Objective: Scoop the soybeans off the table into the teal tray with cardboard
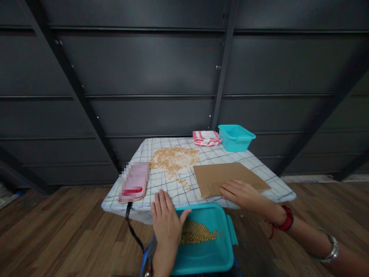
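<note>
My left hand (167, 219) is open, fingers stretched out and thumb apart, over the left rim of a teal plastic bin (207, 257) by the table's front edge. Round yellow beans (197, 232) lie inside the bin, partly behind that hand. With my right hand (235, 191) I hold the near edge of a flat brown cardboard piece (221, 175); my fingers rest on top and the thumb is hidden. Left of the cardboard, more yellow beans (173, 163) are spread over the table, mixed with small white grains (188, 159). A few loose beans (184, 184) trail toward the front.
A checked cloth covers the table (157, 179). A phone-like pink object (135, 181), partly pixelated, lies at its left edge with a black strap (131, 223) hanging. A folded pink-and-white towel (206, 137) and a second teal bin (236, 138) stand at the back, before a dark panelled wall.
</note>
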A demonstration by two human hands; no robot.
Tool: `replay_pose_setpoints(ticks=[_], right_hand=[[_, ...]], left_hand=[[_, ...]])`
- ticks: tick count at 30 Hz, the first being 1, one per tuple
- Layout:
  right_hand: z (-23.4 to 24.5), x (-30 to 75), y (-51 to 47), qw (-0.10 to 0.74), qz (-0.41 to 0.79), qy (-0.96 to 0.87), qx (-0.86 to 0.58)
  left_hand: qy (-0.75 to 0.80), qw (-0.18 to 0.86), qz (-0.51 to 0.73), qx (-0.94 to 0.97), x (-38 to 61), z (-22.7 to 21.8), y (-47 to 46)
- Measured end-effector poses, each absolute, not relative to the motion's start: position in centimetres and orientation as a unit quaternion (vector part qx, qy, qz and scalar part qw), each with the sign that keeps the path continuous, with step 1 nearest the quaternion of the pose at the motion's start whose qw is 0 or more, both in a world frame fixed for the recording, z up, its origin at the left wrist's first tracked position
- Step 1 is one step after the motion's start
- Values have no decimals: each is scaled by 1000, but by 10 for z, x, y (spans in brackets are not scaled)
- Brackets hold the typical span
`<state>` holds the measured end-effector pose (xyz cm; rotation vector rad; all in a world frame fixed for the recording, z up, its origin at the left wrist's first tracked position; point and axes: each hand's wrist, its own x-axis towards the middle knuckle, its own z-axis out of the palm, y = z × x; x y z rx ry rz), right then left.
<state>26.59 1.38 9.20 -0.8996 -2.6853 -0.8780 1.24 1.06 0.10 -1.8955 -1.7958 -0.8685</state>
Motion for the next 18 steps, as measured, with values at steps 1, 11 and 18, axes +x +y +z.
replay_pose_setpoints(ticks=[1, 11, 18], right_hand=[[94, 269, 14, 86, -309, -900, -295], [92, 285, 14, 79, -283, -888, -354], [92, 255, 0, 159, -172, -909, -344]], left_hand=[[-641, 193, -309, -676, 12, 1, 10], [-639, 194, -309, -677, 11, 1, 11], [-637, 187, -312, -679, 13, 1, 10]])
